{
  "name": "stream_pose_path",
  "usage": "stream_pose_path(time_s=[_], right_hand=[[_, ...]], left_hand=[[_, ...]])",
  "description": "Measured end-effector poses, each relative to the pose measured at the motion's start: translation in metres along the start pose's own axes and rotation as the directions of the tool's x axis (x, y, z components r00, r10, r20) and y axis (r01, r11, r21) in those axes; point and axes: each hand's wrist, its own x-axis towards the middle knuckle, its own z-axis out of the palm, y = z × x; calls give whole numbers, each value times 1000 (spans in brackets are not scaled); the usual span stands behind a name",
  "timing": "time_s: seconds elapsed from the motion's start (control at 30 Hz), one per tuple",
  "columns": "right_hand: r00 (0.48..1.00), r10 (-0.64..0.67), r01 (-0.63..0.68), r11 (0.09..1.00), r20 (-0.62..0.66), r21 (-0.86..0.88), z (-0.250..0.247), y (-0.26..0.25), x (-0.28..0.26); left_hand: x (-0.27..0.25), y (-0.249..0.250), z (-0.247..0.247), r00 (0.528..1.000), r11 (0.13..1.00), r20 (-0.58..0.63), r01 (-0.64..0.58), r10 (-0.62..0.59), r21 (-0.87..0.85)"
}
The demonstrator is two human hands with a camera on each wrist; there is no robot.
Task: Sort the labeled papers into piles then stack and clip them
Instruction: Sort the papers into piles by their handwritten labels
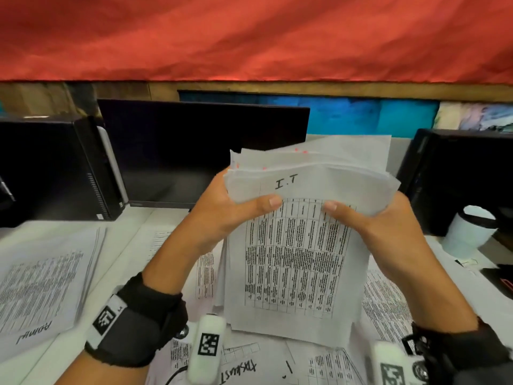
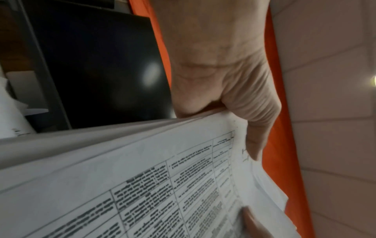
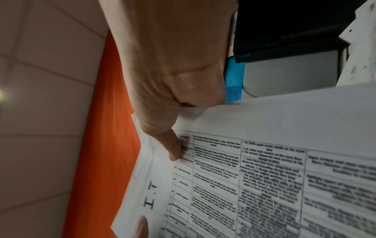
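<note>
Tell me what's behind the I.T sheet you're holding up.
More sheets: the I.T sheet fronts a stack gripped by the left hand and right hand, uneven top edges fanned out, some with pink marks. Their labels are hidden.

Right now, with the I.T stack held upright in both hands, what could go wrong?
1. The stack's top edges are fanned and uneven; clipped like this, sheets would likely sit crooked.
2. The left hand and right hand grip only near the top, so lower sheets may slip out.
3. Loose papers lie under it; some could get mixed in.
</note>
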Motion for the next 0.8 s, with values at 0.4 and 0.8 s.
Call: stream_pose_path(time_s=[0.4, 0.8], right_hand=[[982, 163, -105, 898, -101, 427, 14, 13, -20], [990, 74, -65, 995, -116, 77, 14, 18, -27]], left_hand=[[-38, -83, 8, 923, 918, -169, 370, -345, 146], [-34, -65, 17, 955, 966, -189, 246, -227, 83]])
